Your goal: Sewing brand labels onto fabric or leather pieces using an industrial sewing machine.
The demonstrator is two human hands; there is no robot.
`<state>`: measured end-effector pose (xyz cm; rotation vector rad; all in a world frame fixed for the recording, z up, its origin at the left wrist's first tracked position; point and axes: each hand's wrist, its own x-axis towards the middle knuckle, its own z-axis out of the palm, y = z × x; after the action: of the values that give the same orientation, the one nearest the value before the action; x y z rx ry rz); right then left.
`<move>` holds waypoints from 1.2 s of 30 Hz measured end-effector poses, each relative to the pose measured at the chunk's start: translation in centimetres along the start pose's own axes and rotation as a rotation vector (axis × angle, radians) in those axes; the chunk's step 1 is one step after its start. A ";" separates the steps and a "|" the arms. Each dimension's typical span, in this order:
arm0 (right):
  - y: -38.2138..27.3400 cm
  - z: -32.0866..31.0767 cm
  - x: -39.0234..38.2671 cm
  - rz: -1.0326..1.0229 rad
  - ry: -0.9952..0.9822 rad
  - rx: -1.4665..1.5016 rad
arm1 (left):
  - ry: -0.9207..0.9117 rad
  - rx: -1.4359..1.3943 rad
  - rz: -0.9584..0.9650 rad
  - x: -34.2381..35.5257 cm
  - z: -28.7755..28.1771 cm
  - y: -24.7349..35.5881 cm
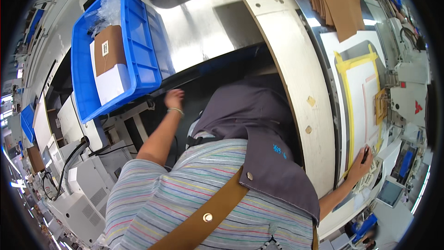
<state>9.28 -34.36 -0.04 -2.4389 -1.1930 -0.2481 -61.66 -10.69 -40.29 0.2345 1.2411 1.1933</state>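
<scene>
Hand (R) [360,165] at taped board [361,104], near end, can't tell grip; L hand [174,98] loosely curled, empty. Prob. aligning; next needs steadiness.

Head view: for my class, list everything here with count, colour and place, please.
Large bin: one, blue, upper left
Plastic: count unclear, clear, in bin
Card: count unclear, brown, in bin
Paper: count unclear, white, under card
Cardboard pieces: several, brown, upper right
Tape: several strips, yellow, at right
Machine housings: several, off-white, lower left
Screen: at least one, grey, lower right
Background: too small to count
Apron: one, dark grey, centre
Shirt: one, striped, lower centre
Left hand: one, bare, right of bin
Right hand: one, bare, near tape
</scene>
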 end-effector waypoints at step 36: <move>-0.7 0.2 -0.4 0.084 0.003 0.008 | -0.850 1.317 1.338 4.9 45.8 5.7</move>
<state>8.48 -34.15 -0.19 -2.4737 -1.0857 -0.2210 -28.33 15.76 -21.64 2.5362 0.7986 0.8320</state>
